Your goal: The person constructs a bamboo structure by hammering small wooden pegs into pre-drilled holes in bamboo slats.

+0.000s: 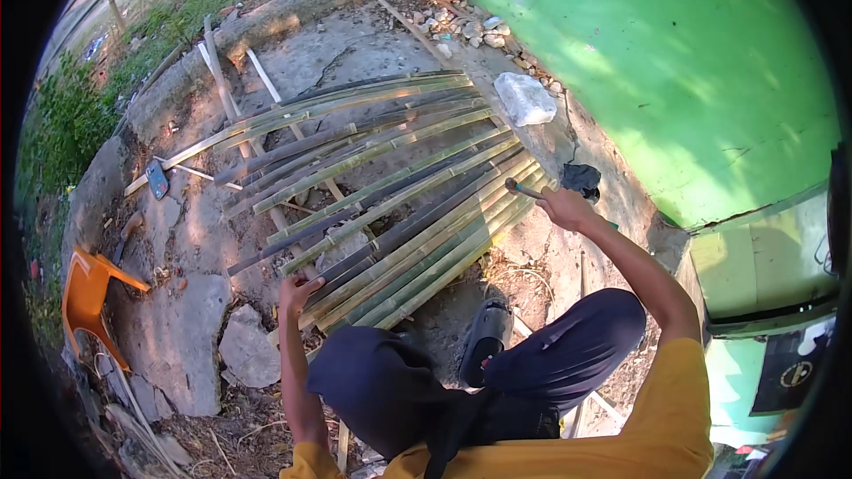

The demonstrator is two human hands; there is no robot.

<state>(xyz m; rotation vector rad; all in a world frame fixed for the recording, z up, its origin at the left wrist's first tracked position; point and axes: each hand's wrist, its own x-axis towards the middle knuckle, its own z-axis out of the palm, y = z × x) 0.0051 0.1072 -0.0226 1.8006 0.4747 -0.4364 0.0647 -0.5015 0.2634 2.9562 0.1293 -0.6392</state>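
Observation:
Split and whole bamboo poles point(390, 248) lie side by side in front of me, some green, some dark, laid over crosspieces. My right hand point(568, 208) is closed round the handle of a hammer point(512, 184). Its head is over the right ends of the nearer poles; whether it touches them I cannot tell. At the left ends of these poles, my left hand point(297, 294) has its fingers bent against the end of a dark pole. Part of that grip is hidden.
An orange plastic chair point(89, 297) lies at the left, with a phone point(157, 179) beyond it. A white block point(525, 98) sits past the poles' right ends, near a black bag point(581, 179). A green wall point(674, 62) rises at the right; broken concrete slabs point(253, 346) lie left.

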